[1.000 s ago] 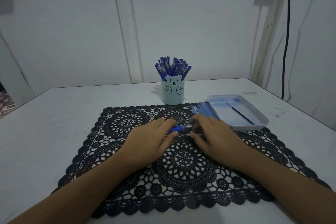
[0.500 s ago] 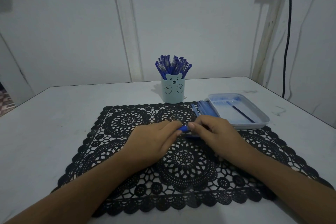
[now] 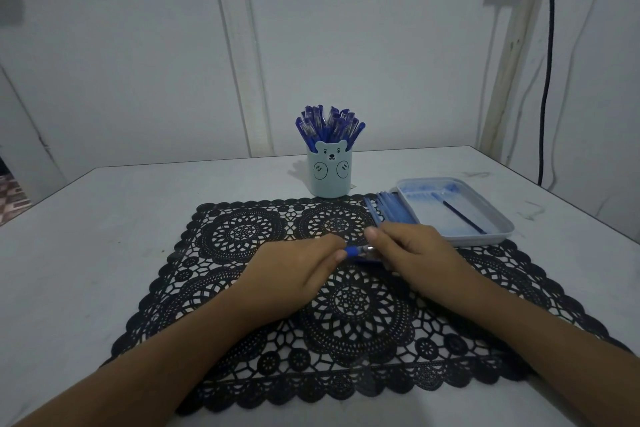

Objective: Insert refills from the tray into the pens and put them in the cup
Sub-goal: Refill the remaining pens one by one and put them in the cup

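Over the middle of the black lace mat (image 3: 242,288), my left hand (image 3: 294,274) and my right hand (image 3: 408,250) meet on one blue pen (image 3: 356,250). The left fingers grip its blue end. The right fingers pinch the clear part with the metal tip. Most of the pen is hidden by both hands. A light blue bear cup (image 3: 329,173) full of several blue pens stands behind the mat. To the right, the pale blue tray (image 3: 498,218) holds one dark refill (image 3: 464,217).
Several blue pen parts (image 3: 391,210) lie between the cup and the tray, at the mat's far right corner. A black cable (image 3: 549,62) hangs down the right wall. The white table's right edge runs close behind the tray.
The hands were pressed close together half a second ago; now they have drawn slightly apart and more of the pen's blue end and metal tip shows between them.
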Demonstrator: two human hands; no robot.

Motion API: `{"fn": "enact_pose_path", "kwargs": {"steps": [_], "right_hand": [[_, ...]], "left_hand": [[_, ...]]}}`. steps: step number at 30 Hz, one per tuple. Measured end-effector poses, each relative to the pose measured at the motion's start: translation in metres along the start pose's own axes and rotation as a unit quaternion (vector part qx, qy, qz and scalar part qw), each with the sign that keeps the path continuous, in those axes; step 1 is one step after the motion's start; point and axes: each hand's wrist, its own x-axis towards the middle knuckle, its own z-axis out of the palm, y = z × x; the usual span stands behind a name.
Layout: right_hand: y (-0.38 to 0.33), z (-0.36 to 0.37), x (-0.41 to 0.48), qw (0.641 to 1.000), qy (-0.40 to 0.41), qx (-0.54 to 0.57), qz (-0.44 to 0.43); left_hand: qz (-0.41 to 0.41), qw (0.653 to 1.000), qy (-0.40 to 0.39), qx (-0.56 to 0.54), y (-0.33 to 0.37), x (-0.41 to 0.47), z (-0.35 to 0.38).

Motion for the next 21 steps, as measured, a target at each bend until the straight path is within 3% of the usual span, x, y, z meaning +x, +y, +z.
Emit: {"fn": "enact_pose_path", "kwargs": {"steps": [4, 8, 21], "right_hand": [[-0.0002, -0.0020, -0.0012, 1.000, -0.015, 0.015, -0.007], [-0.0037, -0.0015, -0.0017, 0.998, -0.030, 0.016, 0.046], [-0.0032, -0.0026, -0.0002, 0.998, -0.046, 0.002, 0.039]], "left_hand": [[-0.008, 1.000, 0.011, -0.006, 0.0000, 0.0002, 0.0003], [0.001, 1.000, 0.007, -0.006, 0.0005, 0.0007, 0.0003], [-0.002, 1.000, 0.010, -0.011, 0.0010, 0.0003, -0.0002]]}}
